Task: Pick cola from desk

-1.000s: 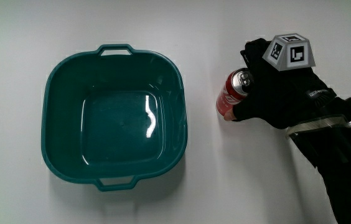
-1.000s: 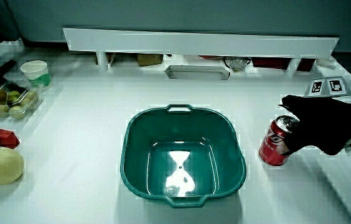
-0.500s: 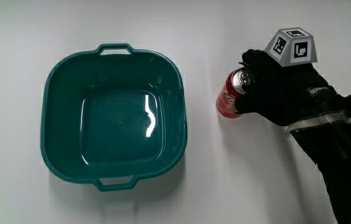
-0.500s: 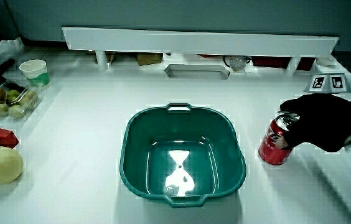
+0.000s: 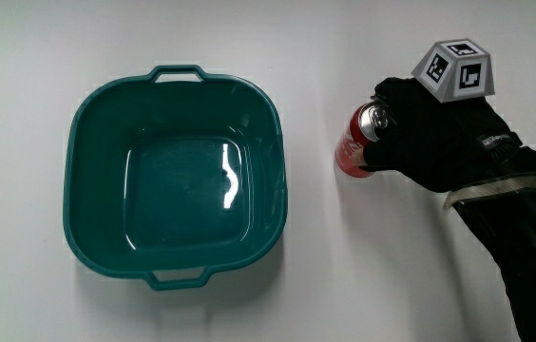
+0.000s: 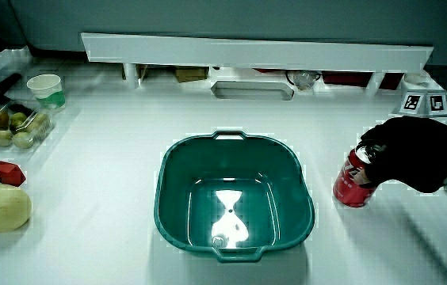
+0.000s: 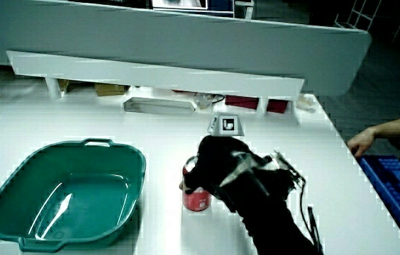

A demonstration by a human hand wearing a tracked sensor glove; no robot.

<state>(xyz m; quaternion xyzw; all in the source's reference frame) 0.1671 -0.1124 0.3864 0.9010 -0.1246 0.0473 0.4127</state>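
Observation:
A red cola can [image 5: 354, 145] stands upright on the white table beside the teal basin [image 5: 87, 114]. The gloved hand [image 5: 422, 139] wraps its fingers around the can's side, with the patterned cube [image 5: 457, 70] on its back. In both side views the can [image 6: 353, 180] [image 7: 196, 195] shows with its base on or just above the table, and the hand [image 6: 414, 150] [image 7: 221, 170] covers its upper part. The forearm runs from the hand toward the person.
The teal basin [image 6: 176, 166] [image 7: 1, 205] is empty, with a handle at each end. At the table's edge in a side view lie a pear [image 6: 0, 209], a red block [image 6: 6, 172], a box of fruit [image 6: 5, 127] and a cup [image 6: 46, 89]. A low white partition [image 6: 255, 51] crosses the table.
The hand has closed more tightly around the can. The can and hand have shifted slightly away from the basin.

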